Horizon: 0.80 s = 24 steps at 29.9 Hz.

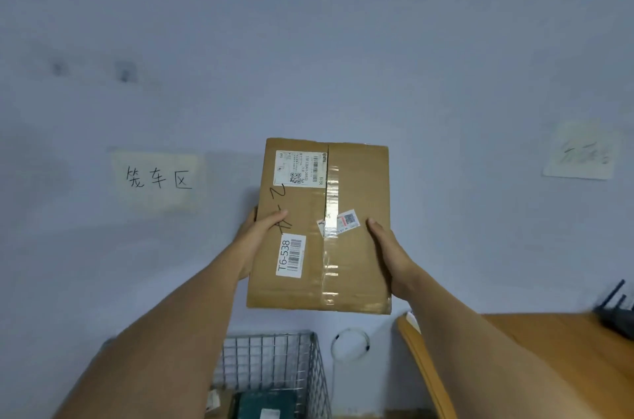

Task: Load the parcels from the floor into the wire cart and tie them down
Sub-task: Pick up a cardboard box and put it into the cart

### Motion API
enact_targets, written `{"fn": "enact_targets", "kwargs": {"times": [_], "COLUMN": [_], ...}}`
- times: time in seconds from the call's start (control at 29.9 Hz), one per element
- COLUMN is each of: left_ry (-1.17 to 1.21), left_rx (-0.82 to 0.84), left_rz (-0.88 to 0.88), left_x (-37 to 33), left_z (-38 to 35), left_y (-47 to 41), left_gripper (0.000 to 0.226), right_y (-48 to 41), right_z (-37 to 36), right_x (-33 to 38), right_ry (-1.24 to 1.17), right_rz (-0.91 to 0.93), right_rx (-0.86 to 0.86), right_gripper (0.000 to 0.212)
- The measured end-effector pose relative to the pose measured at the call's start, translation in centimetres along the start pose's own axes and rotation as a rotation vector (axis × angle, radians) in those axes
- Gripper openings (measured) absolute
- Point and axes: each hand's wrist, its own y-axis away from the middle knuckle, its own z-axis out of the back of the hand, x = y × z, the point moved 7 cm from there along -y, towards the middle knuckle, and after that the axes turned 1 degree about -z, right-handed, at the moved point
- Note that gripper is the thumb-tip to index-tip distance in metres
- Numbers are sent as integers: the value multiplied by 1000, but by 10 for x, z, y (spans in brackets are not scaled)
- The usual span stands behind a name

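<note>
I hold a brown cardboard parcel [346,257] up in front of the wall, its taped top facing me, with white shipping labels and a tag reading T6-538. My left hand [255,233] grips its left edge, thumb on the top face. My right hand [387,247] grips the right edge, thumb on top as well. The wire cart [274,360] stands below the parcel at the bottom centre, against the wall. Inside the cart lie a dark green parcel [260,405] and part of a brown one.
A wooden table [535,350] juts in at the lower right, with a black router [617,312] on its far end. A white round wall fitting [350,344] with a cable sits beside the cart. Paper signs [156,178] hang on the wall.
</note>
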Motion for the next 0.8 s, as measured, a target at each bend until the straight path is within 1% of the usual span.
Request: {"fn": "enact_targets", "kwargs": {"times": [0.1,0.17,0.23,0.3,0.37,0.43,0.57,0.63,0.7,0.73,0.8], "left_ry": [-69,-98,-112,-111,-129,-129,-114,-140,-175,-184,-212], "left_rx": [-77,-112,-141,-182,-211,-227,-278,-292,-304,-299,-291], "left_rz": [60,114,163,209,261,316,444,496,544,569,613], "left_x": [47,82,117,154,195,237,332,383,431,456,504], "left_z": [36,56,73,90,106,121,148,158,164,166,169], "left_y": [-9,-14,-20,-25,-27,-26,-18,-13,-5,-1,7], "left_gripper": [57,62,63,64,65,62,52,59,56,53,53], "right_y": [-28,-41,-53,-65,-74,-80,-84,-81,-77,-75,-72], "right_z": [-14,-21,-29,-35,-41,-46,-53,-50,-42,-38,-29], "right_x": [-55,-89,-123,-163,-208,-257,-352,-393,-433,-455,-499], "right_ry": [-22,-12,-21,-23,-26,-43,-37,-9,39,70,177], "right_rz": [-92,-153,-200,-251,-301,-368,-494,-539,-574,-593,-620], "right_rx": [30,29,28,30,27,0,3,-25,-87,-128,-196], "right_gripper": [85,84,82,87,86,82,86,80,72,74,91]}}
